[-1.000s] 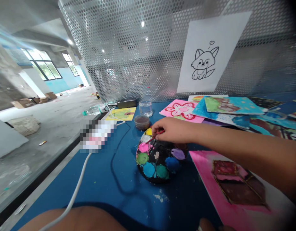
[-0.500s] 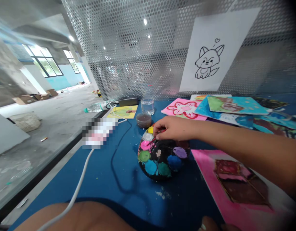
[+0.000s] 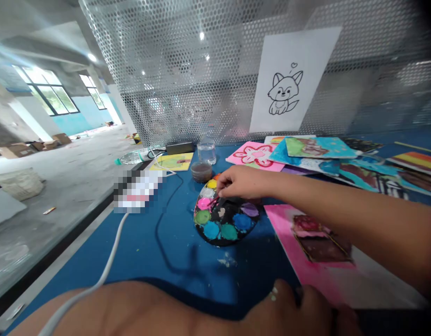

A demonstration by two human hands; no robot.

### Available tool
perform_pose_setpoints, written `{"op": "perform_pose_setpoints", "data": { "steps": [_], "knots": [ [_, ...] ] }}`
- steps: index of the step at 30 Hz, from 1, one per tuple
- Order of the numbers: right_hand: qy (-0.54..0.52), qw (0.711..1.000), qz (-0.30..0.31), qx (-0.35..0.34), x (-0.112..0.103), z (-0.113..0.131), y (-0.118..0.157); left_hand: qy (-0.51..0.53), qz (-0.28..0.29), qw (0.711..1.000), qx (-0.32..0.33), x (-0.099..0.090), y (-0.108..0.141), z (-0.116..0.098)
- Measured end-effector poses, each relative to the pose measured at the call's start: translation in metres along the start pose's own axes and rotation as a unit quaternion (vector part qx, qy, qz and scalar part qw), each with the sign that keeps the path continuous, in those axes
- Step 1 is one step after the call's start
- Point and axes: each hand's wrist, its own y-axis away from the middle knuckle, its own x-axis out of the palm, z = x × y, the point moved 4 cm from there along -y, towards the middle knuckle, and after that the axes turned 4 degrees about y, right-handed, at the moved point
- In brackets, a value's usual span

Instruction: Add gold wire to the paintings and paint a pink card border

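Note:
A thin brush (image 3: pixel 214 201) is pinched in my right hand (image 3: pixel 232 182), its tip at the pink paint of a round black palette (image 3: pixel 232 209). Several other colours ring the palette. At the bottom edge my left hand (image 3: pixel 288 305) rests with fingers bent beside the lower edge of a painting (image 3: pixel 285 233) with a pink border and a brown and red box shape. Whether that hand holds anything is hidden. Behind the palette stand a small cup of dark water (image 3: pixel 201 172) and a clear cup (image 3: pixel 206 153).
Painted sheets (image 3: pixel 316 148) lie piled at the back right. A fox drawing (image 3: pixel 288 88) hangs on the perforated metal panel (image 3: pixel 180 88). At the left are a plastic bottle (image 3: pixel 133 157), a yellow picture (image 3: pixel 171 162) and a white cable (image 3: pixel 113 252).
The view has shifted, and more of my left hand shows at the bottom. My right hand stays over the palette with the brush at the pink paint.

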Motion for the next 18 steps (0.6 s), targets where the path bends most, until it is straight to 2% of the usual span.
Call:
{"op": "perform_pose_setpoints", "data": {
  "steps": [2,5,8,10,13,14,16,18],
  "knots": [
    [0.007,0.998,-0.062,-0.016,-0.01,0.004,0.006,0.008,-0.004,1.0,-0.014,-0.007,0.005,0.001],
    [0.009,0.989,-0.148,0.019,-0.037,-0.003,0.025,0.019,0.026,0.998,-0.051,-0.022,-0.001,-0.001],
    [0.0,0.973,-0.212,0.091,-0.064,-0.032,0.066,0.024,0.088,0.993,-0.069,-0.035,-0.006,-0.004],
    [-0.017,0.964,-0.223,0.141,-0.072,-0.06,0.104,-0.001,0.098,0.994,-0.055,-0.04,-0.005,-0.006],
    [-0.044,0.955,-0.194,0.222,-0.064,-0.106,0.158,-0.037,0.069,0.997,0.015,-0.043,0.004,-0.008],
    [-0.051,0.958,-0.17,0.226,-0.056,-0.118,0.17,-0.047,0.053,0.997,0.03,-0.042,0.008,-0.008],
    [-0.058,0.955,-0.168,0.239,-0.042,-0.137,0.187,-0.057,0.015,0.998,0.034,-0.041,0.014,-0.006],
    [-0.024,0.955,-0.172,0.241,-0.027,-0.149,0.192,-0.066,-0.026,0.997,0.026,-0.039,0.018,-0.005]
  ]
}}
